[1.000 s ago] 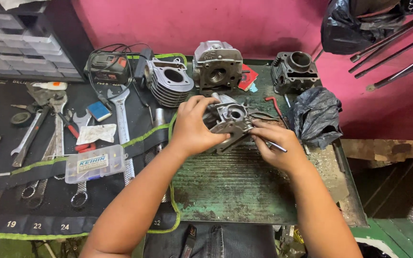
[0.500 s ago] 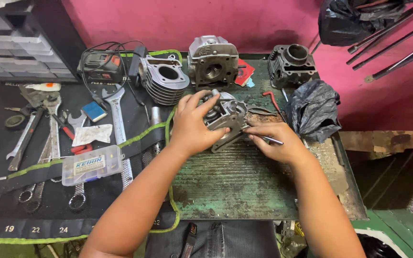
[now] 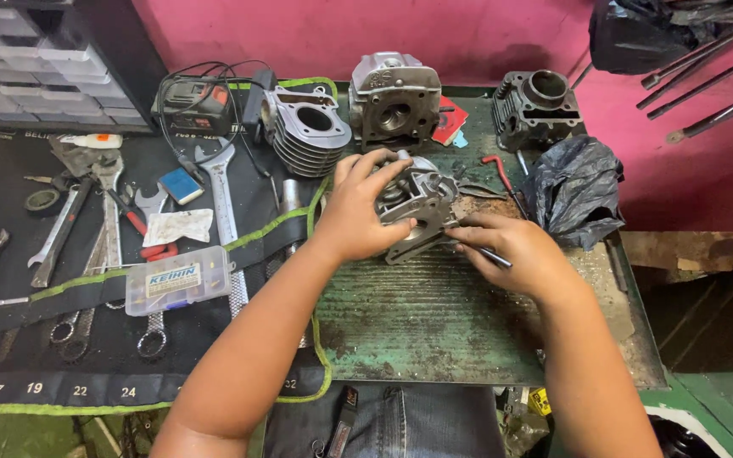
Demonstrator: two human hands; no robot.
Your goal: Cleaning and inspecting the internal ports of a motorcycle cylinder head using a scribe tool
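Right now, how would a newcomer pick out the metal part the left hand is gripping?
Start at the worn green metal workbench against the pink wall. Near its middle, the left hand grips a grey cast-metal engine head, with the right hand beside it holding a thin metal tool. Unlike the finned grey cylinder behind, it alone is held.

Cylinder head (image 3: 413,208) mid-table (image 3: 434,331), left hand (image 3: 358,212) on it, right hand (image 3: 515,254) just right. Finned cylinder (image 3: 307,131) behind-left, second cylinder (image 3: 536,102) behind-right. Wrenches (image 3: 222,203) on mat (image 3: 44,348), far left.

A pink wall (image 3: 299,34) runs along twelve o'clock behind a worn green metal workbench (image 3: 434,331); grey drawer cabinet (image 3: 36,59) at ten o'clock.
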